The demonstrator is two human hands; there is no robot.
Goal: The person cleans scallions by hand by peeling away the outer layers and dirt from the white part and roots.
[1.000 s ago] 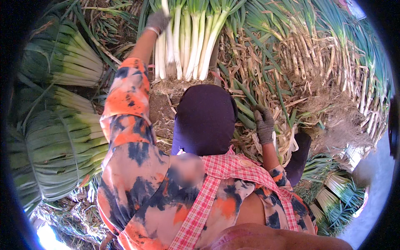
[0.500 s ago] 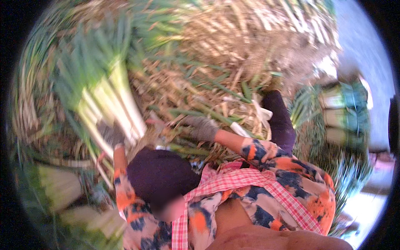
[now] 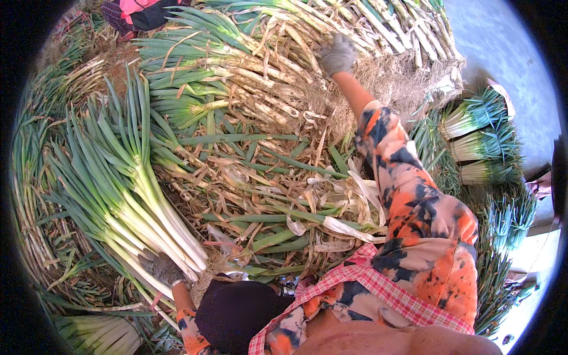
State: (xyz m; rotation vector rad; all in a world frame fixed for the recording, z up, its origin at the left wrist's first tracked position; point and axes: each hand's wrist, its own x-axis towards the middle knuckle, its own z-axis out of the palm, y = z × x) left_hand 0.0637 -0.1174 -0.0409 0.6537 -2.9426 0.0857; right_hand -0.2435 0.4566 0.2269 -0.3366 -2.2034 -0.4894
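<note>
My left hand (image 3: 163,269), in a dark grey glove, lies over the white stems of a bunch of cleaned green onions (image 3: 133,204); its fingers look stretched out across the stalks. These onions have long green tops that point up and away, with white ends towards me. Far ahead, my right hand (image 3: 338,54), in a grey glove, is at a big heap of unpeeled green onions (image 3: 260,77) with dry brown skins and hairy roots. Blur on its fingers hides whether it grips a stalk.
Stripped leaves and dry skins (image 3: 236,189) litter the ground between the heap and me. Tied onion bundles (image 3: 479,142) are stacked at the right, and another bundle (image 3: 97,334) lies at the lower left. A person's clothed leg (image 3: 115,18) shows at the upper left.
My right hand has moved from the litter in front of me far forward to the unpeeled heap. My left hand stays at the cleaned onions, and the view has shifted.
</note>
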